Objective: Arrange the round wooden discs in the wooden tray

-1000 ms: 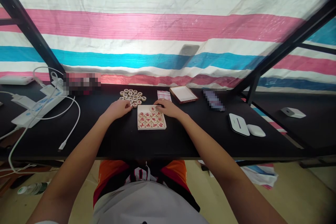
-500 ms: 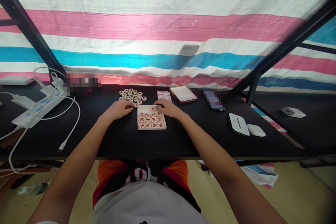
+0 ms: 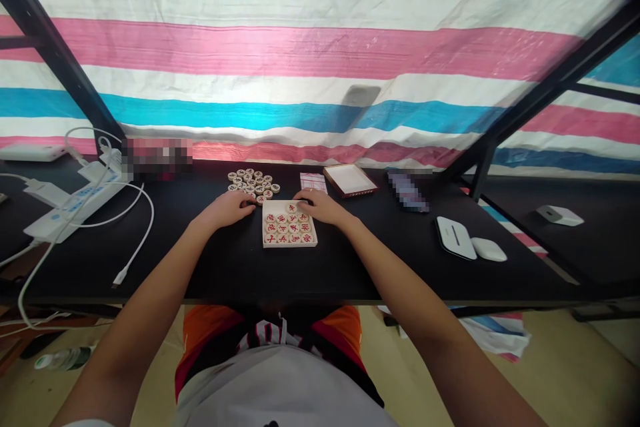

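A shallow white box tray [image 3: 276, 205] lies on the black desk, holding rows of round xiangqi pieces [image 3: 281, 228] with red characters. One more red-marked piece [image 3: 291, 208] is near the tray's far side. My right hand [image 3: 323, 205] is at the far right corner, thumb inside and fingers over the rim, gripping the tray. To the left, my left hand [image 3: 227, 209] rests low over the desk, thumb and fingers apart, nothing visible in it. Just beyond its fingertips sits a cluster of loose pieces [image 3: 251, 181], mostly dark-marked; the hand partly covers the nearest ones.
A box lid [image 3: 351, 180] and a pink-and-white paper [image 3: 313, 182] lie behind the tray. A blurred phone-like object [image 3: 407, 190] and white devices [image 3: 455, 237] are at right. A power strip [image 3: 75, 203] with white cables occupies the left. Striped sheeting [image 3: 320, 50] hangs behind.
Both hands and the tray hold nearly the same place. The left fingers have drawn back slightly, showing more of the nearest loose pieces.
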`<control>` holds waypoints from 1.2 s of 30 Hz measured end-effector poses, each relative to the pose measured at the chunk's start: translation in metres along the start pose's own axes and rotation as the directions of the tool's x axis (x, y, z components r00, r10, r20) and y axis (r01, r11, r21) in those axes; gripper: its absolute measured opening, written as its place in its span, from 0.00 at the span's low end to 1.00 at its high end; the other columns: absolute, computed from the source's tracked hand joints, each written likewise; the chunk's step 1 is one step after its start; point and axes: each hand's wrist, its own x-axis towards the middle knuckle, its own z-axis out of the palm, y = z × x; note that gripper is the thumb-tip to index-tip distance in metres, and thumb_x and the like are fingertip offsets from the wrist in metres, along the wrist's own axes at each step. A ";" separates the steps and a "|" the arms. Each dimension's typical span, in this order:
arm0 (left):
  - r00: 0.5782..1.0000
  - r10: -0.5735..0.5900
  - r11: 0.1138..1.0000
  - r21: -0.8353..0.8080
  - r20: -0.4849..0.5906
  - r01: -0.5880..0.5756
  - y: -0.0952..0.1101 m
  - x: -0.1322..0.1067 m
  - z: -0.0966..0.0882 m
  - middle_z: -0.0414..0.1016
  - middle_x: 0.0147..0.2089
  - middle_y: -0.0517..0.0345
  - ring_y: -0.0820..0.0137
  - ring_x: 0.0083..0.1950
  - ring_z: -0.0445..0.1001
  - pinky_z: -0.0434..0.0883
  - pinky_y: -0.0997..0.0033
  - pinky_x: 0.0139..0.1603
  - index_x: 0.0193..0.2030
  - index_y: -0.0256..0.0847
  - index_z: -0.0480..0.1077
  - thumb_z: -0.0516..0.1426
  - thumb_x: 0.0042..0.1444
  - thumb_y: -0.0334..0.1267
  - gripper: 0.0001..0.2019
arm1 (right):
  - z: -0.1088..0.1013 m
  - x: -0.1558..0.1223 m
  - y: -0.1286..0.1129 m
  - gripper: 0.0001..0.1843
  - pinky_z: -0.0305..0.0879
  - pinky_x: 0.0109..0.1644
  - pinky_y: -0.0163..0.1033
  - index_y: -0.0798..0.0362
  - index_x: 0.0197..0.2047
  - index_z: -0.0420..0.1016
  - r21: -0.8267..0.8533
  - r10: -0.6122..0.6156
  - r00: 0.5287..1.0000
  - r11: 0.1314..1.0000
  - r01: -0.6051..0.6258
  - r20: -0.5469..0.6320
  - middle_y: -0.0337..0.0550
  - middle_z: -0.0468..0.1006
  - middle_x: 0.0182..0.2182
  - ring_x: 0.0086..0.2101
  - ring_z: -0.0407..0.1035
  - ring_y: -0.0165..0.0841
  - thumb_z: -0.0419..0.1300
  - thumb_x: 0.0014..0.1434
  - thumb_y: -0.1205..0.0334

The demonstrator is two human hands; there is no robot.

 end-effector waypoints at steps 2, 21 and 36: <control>1.000 0.012 1.000 0.002 0.008 -0.012 0.000 -0.001 -0.001 0.77 0.35 0.56 0.66 0.36 0.72 0.64 0.72 0.35 0.46 0.44 0.76 0.50 0.56 0.45 0.18 | 0.000 0.000 0.000 0.15 0.61 0.52 0.42 0.55 0.45 0.75 0.005 0.003 1.000 1.000 -0.003 0.000 0.48 0.76 0.44 0.44 0.68 0.37 0.52 0.58 0.66; 0.998 0.011 0.997 -0.076 -0.065 -0.016 -0.003 0.003 -0.002 0.77 0.31 0.58 0.68 0.34 0.72 0.65 0.71 0.39 0.35 0.41 0.75 0.50 0.55 0.46 0.15 | 0.000 0.001 0.002 0.14 0.62 0.51 0.42 0.54 0.45 0.75 0.004 -0.011 1.000 1.000 0.011 0.006 0.47 0.76 0.43 0.44 0.68 0.37 0.52 0.58 0.66; 0.998 -0.009 0.997 -0.074 -0.066 0.004 0.007 -0.001 -0.003 0.75 0.27 0.59 0.69 0.30 0.70 0.61 0.72 0.31 0.28 0.41 0.72 0.50 0.55 0.46 0.15 | 0.000 0.000 0.002 0.14 0.62 0.51 0.42 0.54 0.44 0.75 0.004 -0.007 1.000 1.000 0.007 0.000 0.47 0.76 0.43 0.44 0.68 0.37 0.52 0.58 0.66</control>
